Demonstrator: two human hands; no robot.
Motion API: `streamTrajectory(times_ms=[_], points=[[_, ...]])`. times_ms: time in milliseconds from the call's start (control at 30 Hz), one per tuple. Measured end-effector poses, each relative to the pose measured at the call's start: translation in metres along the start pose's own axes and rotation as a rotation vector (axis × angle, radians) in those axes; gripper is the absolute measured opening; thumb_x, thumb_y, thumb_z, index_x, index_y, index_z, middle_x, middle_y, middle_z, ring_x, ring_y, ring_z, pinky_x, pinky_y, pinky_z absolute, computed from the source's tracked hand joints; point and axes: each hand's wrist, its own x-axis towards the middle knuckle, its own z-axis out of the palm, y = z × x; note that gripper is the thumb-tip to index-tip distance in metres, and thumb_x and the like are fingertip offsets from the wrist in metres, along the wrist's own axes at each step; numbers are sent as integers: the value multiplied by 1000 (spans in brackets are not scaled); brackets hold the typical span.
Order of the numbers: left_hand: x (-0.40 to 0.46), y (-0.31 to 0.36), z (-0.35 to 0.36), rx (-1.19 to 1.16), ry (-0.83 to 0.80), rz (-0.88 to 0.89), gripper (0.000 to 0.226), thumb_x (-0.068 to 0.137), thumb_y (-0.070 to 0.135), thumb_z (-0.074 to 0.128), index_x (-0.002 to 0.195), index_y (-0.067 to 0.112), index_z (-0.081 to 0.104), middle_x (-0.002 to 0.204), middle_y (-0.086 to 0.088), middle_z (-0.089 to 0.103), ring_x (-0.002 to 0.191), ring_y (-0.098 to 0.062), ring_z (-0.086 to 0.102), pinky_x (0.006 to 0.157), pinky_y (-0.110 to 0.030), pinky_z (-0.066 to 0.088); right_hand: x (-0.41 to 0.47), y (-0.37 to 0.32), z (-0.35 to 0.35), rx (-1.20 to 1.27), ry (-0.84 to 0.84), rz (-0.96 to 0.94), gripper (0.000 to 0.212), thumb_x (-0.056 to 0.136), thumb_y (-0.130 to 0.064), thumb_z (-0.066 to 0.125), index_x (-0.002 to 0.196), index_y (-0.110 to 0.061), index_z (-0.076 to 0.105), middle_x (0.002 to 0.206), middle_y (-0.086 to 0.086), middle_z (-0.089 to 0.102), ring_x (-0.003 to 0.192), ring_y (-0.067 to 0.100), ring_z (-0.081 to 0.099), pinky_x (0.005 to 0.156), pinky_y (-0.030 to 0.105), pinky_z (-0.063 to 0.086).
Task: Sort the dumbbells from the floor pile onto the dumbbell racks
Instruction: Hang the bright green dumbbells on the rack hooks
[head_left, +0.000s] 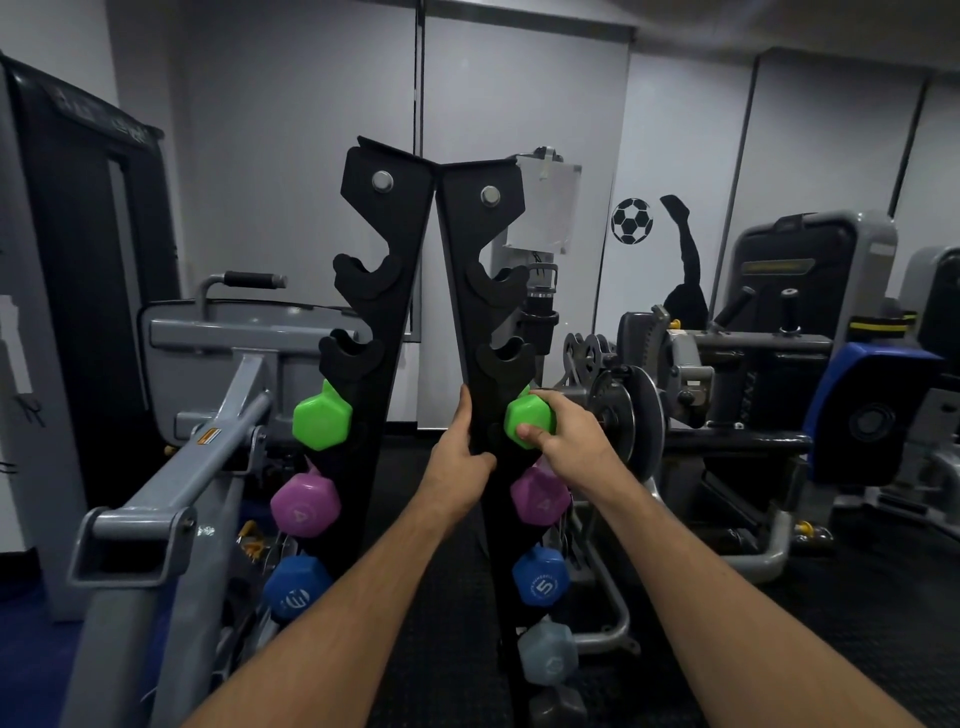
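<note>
Dumbbells fill the lower hooks. Your right hand (563, 434) wraps the green dumbbell (527, 420), your left hand (464, 457) grips the rack (480, 291); top hooks wait.

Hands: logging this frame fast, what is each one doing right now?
Left hand: grips the right rack post.
Right hand: grips the green dumbbell at that rack.
</note>
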Motion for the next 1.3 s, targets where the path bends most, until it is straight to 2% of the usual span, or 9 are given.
streamTrajectory(times_ms=[100,267,400,567,667,733,867,1067,1300], points=[[0,1,0,2,-1,-5,105,84,-16,53,161,45,16,135,7,65,110,-7,69,83,-25,57,1,0,-2,9,-32,-11,44,95,-23,75,134,-10,59,111,1,65,101,17,61,83,24,41],[-3,1,3,-6,15,-30,108,81,-16,54,161,44,15,133,1,67,103,-12,70,78,-27,57,4,3,-7,-17,-62,-36,37,94,-25,76,126,-13,61,101,-1,64,85,9,59,69,13,40],[-6,4,5,19,24,-26,112,72,-3,58,159,49,11,141,1,60,119,-18,66,100,-44,57,7,4,-9,-36,-98,-37,37,94,-28,75,125,-14,61,101,0,66,88,13,62,71,19,44],[-6,4,1,83,11,11,110,70,3,61,156,55,15,143,3,53,125,-14,59,103,-41,56,4,-1,-8,-146,-119,-34,49,98,-32,70,139,-11,53,116,6,64,111,25,63,88,30,43],[-4,3,-1,96,4,15,109,71,7,62,158,52,14,147,2,52,129,-15,57,106,-42,53,-12,-3,0,-306,27,-128,80,87,-44,78,151,-12,43,138,7,52,127,23,51,107,35,42],[-8,7,0,105,7,17,109,72,7,62,158,52,14,144,-1,54,128,-18,58,104,-39,53,-22,-6,12,-394,116,-158,89,80,-41,85,152,-12,40,139,6,50,127,22,50,111,36,43],[-15,16,3,90,37,79,105,71,-2,58,128,82,28,125,-4,64,112,-19,65,93,-35,57,-21,-17,22,-405,248,-119,69,82,-26,84,140,-8,51,126,7,62,115,25,61,99,34,49],[-21,24,6,62,45,86,111,71,-9,56,112,91,27,125,-1,65,115,-17,65,100,-42,56,-24,-23,26,-214,291,44,51,82,-34,82,119,-11,56,110,8,68,103,30,66,77,31,42],[-20,26,2,109,8,37,105,75,-11,56,149,57,25,121,-7,66,109,-20,67,92,-35,59,-21,-26,23,-297,220,51,55,85,-35,82,126,-11,55,118,9,67,110,30,66,88,37,52]])
